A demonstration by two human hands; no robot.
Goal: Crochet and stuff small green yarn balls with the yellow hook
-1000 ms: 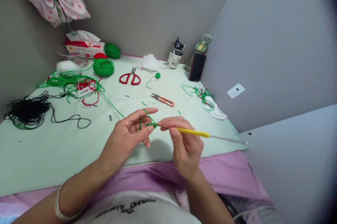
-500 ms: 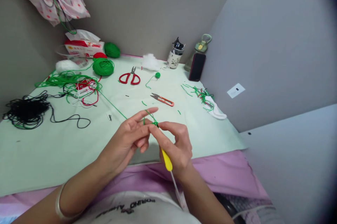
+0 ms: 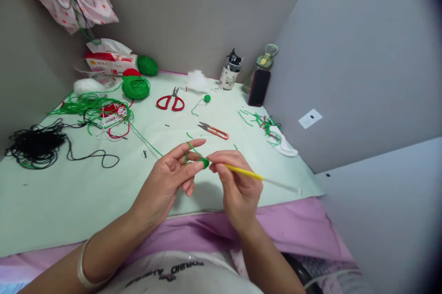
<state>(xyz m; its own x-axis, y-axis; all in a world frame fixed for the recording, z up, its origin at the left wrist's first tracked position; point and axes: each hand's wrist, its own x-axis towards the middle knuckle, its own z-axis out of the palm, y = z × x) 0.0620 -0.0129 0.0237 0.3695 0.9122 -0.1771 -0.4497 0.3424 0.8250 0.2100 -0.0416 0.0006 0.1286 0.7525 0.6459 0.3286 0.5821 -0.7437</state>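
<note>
My left hand (image 3: 169,179) pinches a small green crochet piece (image 3: 205,162) between thumb and fingers, with green yarn (image 3: 148,142) looped over the raised forefinger and running back to the left. My right hand (image 3: 238,188) grips a yellow-handled crochet hook (image 3: 247,173), its tip in the green piece and its metal end pointing right. Both hands hover over the front edge of the pale green table (image 3: 69,197).
On the table lie red scissors (image 3: 170,101), orange thread snips (image 3: 214,131), a green yarn ball (image 3: 136,87), tangled green and red yarn (image 3: 96,112), black cord (image 3: 34,144), yarn scraps (image 3: 267,126), a tissue pack (image 3: 110,61), a cup (image 3: 230,75) and a phone (image 3: 258,88).
The right hand swung the hook's handle from pointing right, down toward my body, then back out to the right. The left hand stayed nearly still on the green piece.
</note>
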